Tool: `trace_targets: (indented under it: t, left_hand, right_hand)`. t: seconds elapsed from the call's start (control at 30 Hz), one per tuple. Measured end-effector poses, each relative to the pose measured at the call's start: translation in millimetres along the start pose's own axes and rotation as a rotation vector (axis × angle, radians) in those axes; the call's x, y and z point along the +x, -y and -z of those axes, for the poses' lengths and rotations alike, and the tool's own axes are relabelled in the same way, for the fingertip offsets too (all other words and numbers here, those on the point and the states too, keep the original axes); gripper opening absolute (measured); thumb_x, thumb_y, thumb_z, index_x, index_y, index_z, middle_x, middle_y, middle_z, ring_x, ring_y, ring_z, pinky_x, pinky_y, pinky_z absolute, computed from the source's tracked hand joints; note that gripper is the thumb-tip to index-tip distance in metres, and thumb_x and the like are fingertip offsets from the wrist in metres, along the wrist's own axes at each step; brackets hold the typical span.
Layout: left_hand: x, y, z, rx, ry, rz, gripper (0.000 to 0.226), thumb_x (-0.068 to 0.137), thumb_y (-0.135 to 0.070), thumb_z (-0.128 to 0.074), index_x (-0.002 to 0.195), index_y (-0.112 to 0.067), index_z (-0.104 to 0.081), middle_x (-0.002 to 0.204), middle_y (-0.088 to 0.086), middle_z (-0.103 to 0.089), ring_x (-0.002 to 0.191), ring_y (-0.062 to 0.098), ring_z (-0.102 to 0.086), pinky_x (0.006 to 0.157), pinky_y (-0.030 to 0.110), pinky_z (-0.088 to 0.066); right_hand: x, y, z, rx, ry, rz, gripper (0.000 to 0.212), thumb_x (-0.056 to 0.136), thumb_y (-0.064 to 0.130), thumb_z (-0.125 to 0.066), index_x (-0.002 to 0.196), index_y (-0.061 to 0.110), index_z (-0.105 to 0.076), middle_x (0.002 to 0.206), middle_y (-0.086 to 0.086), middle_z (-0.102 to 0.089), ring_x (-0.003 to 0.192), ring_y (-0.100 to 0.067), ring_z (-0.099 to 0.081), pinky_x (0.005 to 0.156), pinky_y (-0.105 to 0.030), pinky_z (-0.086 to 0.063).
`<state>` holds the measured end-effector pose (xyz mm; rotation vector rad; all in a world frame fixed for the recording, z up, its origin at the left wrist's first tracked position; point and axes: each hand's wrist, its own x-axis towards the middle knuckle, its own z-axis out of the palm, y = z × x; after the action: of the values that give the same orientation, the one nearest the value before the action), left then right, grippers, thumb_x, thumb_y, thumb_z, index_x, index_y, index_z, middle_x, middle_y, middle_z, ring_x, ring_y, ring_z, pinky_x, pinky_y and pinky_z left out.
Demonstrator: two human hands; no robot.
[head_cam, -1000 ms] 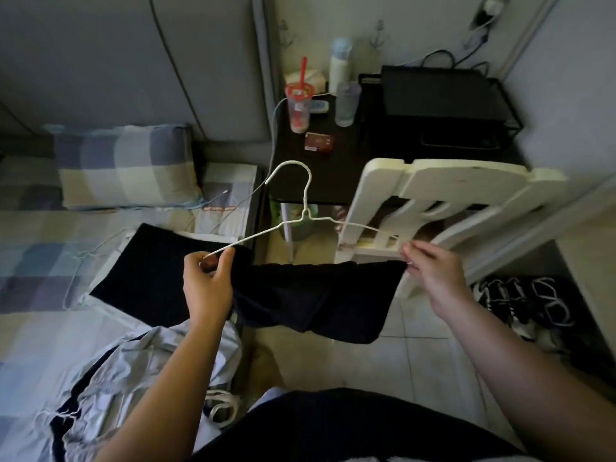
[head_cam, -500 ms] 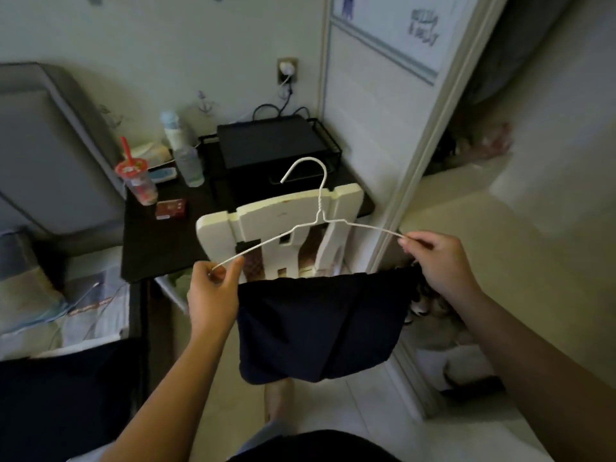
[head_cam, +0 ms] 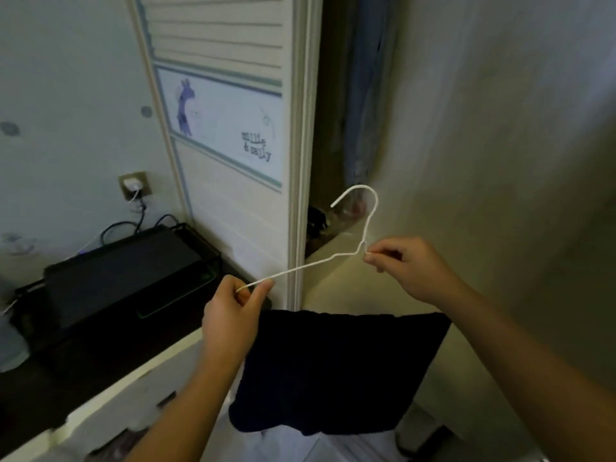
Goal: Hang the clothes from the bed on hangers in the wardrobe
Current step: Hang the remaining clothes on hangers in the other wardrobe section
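The left hand (head_cam: 233,315) pinches the left tip of the white wire hanger (head_cam: 310,265) between thumb and forefinger. The right hand (head_cam: 410,268) pinches the wire just beside the neck, under the hook. A dark garment (head_cam: 333,368) is folded over the lower bar and hangs near the person, between the two forearms. The hanger is tilted, its hook end higher and farther, and the hook is in front of the dark gap (head_cam: 328,145) of the wardrobe, to the right of the wardrobe door (head_cam: 230,208).

To do this step well, I think the hanger should be made level first, because on a tilted bar the cloth may slide to the low left side. The right hand, being close to the neck, can guide the hook. The left hand should only steady the tip and not pull. The rail is not visible, so the hook must go up and far into the gap with care, and not catch the blue cloth (head_cam: 363,95) that hangs there.

By count there is one hanger, one dark garment on it and two hands. One blue cloth shows inside the gap (more may be hidden). At the far left there is one black box (head_cam: 123,271) and one wall socket (head_cam: 133,186).
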<state>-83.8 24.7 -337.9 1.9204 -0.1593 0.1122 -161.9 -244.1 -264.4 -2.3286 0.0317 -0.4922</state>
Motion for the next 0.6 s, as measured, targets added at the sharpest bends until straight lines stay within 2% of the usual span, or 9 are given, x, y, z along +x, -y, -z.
trace_targets:
  t: [0.1, 0.17, 0.23, 0.3, 0.4, 0.5, 0.53, 0.6]
  left_hand:
    - [34.8, -23.0, -33.7, -0.058, 0.107, -0.071, 0.044, 0.086, -0.050, -0.069, 0.076, -0.011, -0.051, 0.067, 0.010, -0.057, 0.062, 0.027, -0.056, 0.060, 0.039, -0.049]
    - [59.6, -44.2, -56.6, -0.092, 0.182, -0.130, 0.038, 0.088, -0.049, -0.067, 0.078, -0.015, -0.051, 0.066, 0.005, -0.057, 0.062, 0.022, -0.056, 0.064, 0.038, -0.049]
    - [85.2, -71.0, -79.3, -0.102, 0.266, -0.192, 0.032, 0.091, -0.047, -0.063, 0.082, -0.019, -0.052, 0.069, 0.000, -0.060, 0.067, 0.016, -0.059, 0.069, 0.036, -0.051]
    - [110.4, -98.3, -103.8, -0.126, 0.358, -0.270, 0.026, 0.094, -0.046, -0.059, 0.087, -0.021, -0.053, 0.077, 0.000, -0.062, 0.075, 0.017, -0.062, 0.073, 0.036, -0.053]
    - [144.7, -139.9, -138.5, -0.096, 0.514, -0.432, 0.024, 0.095, -0.048, -0.054, 0.103, -0.026, -0.053, 0.100, 0.000, -0.058, 0.092, 0.015, -0.061, 0.085, 0.036, -0.053]
    - [171.4, -183.2, -167.7, -0.013, 0.609, -0.580, 0.056, 0.096, -0.055, -0.050, 0.140, -0.022, -0.042, 0.139, 0.004, -0.047, 0.125, 0.023, -0.050, 0.107, 0.046, -0.042]
    - [178.1, -197.6, -174.8, 0.007, 0.634, -0.612, 0.066, 0.096, -0.058, -0.048, 0.149, -0.021, -0.034, 0.147, 0.005, -0.041, 0.134, 0.025, -0.043, 0.113, 0.047, -0.037]
    - [187.8, -225.2, -186.9, 0.023, 0.680, -0.702, 0.075, 0.095, -0.062, -0.045, 0.155, -0.021, -0.024, 0.154, 0.003, -0.034, 0.140, 0.026, -0.037, 0.116, 0.047, -0.032]
  right_hand:
    - [19.0, -0.4, 26.9, -0.051, -0.051, -0.025, 0.036, 0.088, 0.017, -0.070, 0.058, 0.036, -0.064, 0.055, 0.010, -0.059, 0.052, -0.002, -0.049, 0.055, -0.017, -0.037]
    - [31.1, -0.8, 52.4, -0.063, -0.118, -0.062, 0.027, 0.087, 0.016, -0.071, 0.060, 0.021, -0.066, 0.055, 0.000, -0.059, 0.051, -0.006, -0.047, 0.055, -0.026, -0.039]
    - [43.9, 4.1, 82.8, -0.075, -0.173, -0.093, 0.029, 0.087, 0.015, -0.071, 0.058, 0.018, -0.065, 0.054, -0.001, -0.058, 0.052, -0.009, -0.046, 0.055, -0.025, -0.038]
    - [58.4, 9.1, 114.3, -0.115, -0.222, -0.128, 0.034, 0.087, 0.016, -0.071, 0.054, 0.022, -0.062, 0.053, 0.002, -0.057, 0.052, -0.009, -0.045, 0.056, -0.022, -0.038]
    - [79.8, 15.6, 159.3, -0.224, -0.284, -0.176, 0.032, 0.088, 0.023, -0.070, 0.057, 0.015, -0.063, 0.055, -0.008, -0.059, 0.052, -0.014, -0.045, 0.057, -0.030, -0.039]
    - [99.1, 26.8, 201.5, -0.285, -0.385, -0.212, 0.026, 0.087, 0.021, -0.071, 0.063, 0.011, -0.067, 0.052, 0.000, -0.060, 0.048, -0.010, -0.044, 0.053, -0.026, -0.036]
    - [105.2, 33.0, 214.1, -0.299, -0.416, -0.226, 0.024, 0.087, 0.019, -0.071, 0.065, 0.011, -0.068, 0.051, 0.004, -0.060, 0.046, -0.006, -0.043, 0.051, -0.024, -0.035]
    - [117.1, 43.9, 238.3, -0.334, -0.468, -0.264, 0.022, 0.087, 0.018, -0.070, 0.066, 0.011, -0.069, 0.049, 0.008, -0.060, 0.042, -0.002, -0.043, 0.049, -0.019, -0.032]
